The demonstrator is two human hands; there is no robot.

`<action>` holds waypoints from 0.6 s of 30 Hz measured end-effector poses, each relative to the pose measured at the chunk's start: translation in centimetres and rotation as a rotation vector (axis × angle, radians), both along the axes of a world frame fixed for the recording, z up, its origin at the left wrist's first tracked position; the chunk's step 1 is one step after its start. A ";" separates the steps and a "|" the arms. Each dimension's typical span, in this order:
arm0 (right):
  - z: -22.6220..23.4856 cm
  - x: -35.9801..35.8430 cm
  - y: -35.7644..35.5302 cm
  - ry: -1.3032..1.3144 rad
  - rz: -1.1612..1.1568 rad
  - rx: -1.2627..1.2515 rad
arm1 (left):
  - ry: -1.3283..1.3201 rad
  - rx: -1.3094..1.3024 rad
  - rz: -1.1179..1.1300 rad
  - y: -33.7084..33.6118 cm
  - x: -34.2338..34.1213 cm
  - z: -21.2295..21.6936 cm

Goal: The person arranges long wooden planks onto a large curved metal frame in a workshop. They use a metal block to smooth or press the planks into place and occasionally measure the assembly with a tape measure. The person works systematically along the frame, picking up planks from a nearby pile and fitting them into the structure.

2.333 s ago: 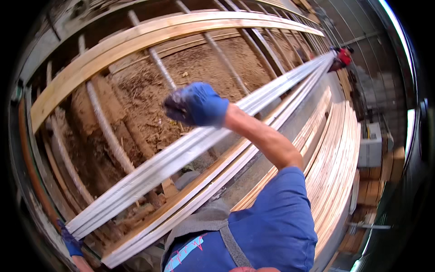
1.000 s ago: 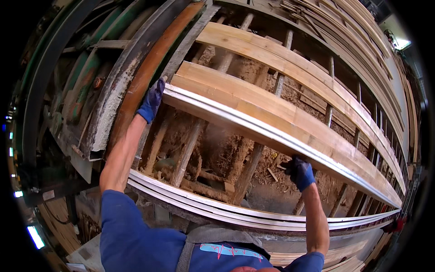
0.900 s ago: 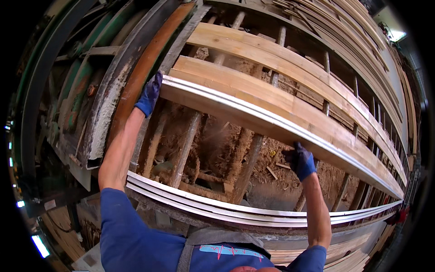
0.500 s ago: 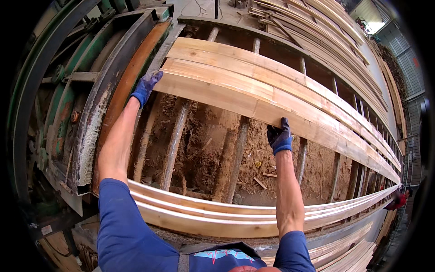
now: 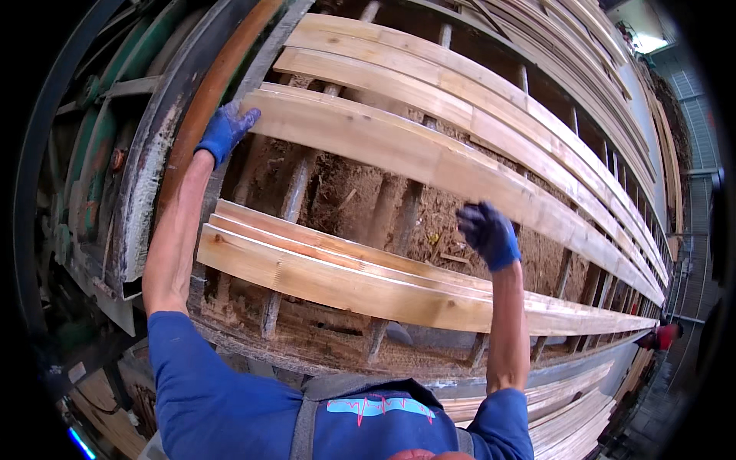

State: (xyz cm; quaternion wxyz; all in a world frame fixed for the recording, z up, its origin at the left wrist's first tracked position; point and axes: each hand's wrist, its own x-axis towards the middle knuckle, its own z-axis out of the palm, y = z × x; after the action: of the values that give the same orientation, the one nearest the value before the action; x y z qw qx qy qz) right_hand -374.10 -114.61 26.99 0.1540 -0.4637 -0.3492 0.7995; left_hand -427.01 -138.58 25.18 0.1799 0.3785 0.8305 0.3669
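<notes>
A woodworking workshop, by the look of it: long boards (image 5: pixel 345 290) lie across a row of bars (image 5: pixel 299 184), with sawdust (image 5: pixel 360 184) and wood scraps (image 5: pixel 455 258) spread below. Lumber (image 5: pixel 571 77) is laid up beyond, and more planks (image 5: pixel 575 425) at lower right. On the left stand a green machine (image 5: pixel 96 169) and a crusted beam (image 5: pixel 149 184); a ribbed wall (image 5: pixel 694 126) closes the far right

Boards (image 5: pixel 429 162) across bars (image 5: pixel 298 190), debris (image 5: pixel 346 192) beneath
</notes>
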 end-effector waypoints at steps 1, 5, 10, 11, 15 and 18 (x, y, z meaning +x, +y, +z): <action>3.4 -0.2 -1.8 -0.065 0.101 0.049 | 0.110 -0.095 0.019 -1.7 -0.6 -0.9; 7.6 6.6 -9.1 -0.182 0.278 0.219 | 0.139 -0.361 0.016 -5.3 3.1 -0.9; 6.9 14.6 -18.8 -0.354 0.350 -0.136 | 0.044 -0.194 0.091 -11.6 7.1 0.4; 5.9 16.2 -20.3 -0.347 0.244 -0.188 | 0.023 -0.185 0.086 -12.6 7.4 0.7; 1.5 19.3 -22.9 -0.268 -0.244 -0.392 | -0.008 -0.050 0.129 -16.4 9.0 1.0; -1.4 18.7 -21.5 -0.137 -0.418 -0.297 | 0.064 0.009 0.114 -20.9 8.4 -2.6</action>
State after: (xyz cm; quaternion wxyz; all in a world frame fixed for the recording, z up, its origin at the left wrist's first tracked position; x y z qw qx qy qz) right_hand -355.44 -136.12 25.62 0.2219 -0.5964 -0.1343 0.7596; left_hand -418.60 -159.48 22.60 0.1305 0.3426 0.8545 0.3679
